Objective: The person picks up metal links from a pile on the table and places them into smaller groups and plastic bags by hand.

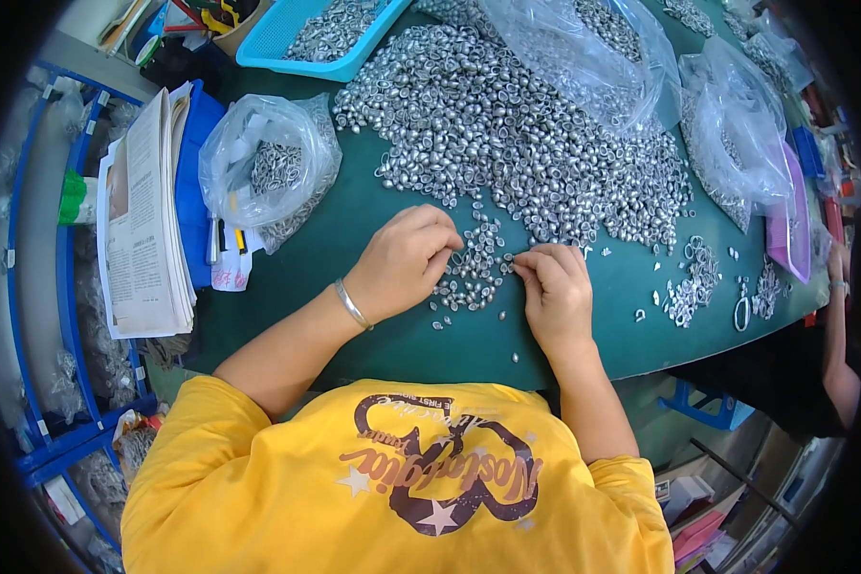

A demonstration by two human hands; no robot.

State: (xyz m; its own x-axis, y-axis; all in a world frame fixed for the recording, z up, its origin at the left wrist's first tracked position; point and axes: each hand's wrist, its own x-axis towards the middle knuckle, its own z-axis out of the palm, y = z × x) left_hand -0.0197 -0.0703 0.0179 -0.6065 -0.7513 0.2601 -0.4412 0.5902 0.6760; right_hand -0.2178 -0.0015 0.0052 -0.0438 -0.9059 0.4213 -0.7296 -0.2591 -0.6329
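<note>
A small pile of silvery oval metal pieces point(476, 263) lies on the green tabletop point(287, 316) between my two hands. My left hand point(407, 260), with a metal bangle point(353, 305) at its wrist, is at the pile's left edge. Its fingers are bent and pinched together, hiding anything they hold. On the other side, my right hand point(559, 292) has its thumb and forefinger pressed together beside the pieces. Whether a piece sits in that pinch is too small to tell. Beyond both hands spreads a large heap of similar hollow pieces point(507, 124).
Clear plastic bags of metal parts stand at left point(268, 163) and right point(737, 124). A blue basket point(330, 69) is at the back. Newspapers point(148, 220) rest on the left. Metal rings point(694, 287) lie at right, near a pink tray point(790, 225) and another person's arm point(837, 335).
</note>
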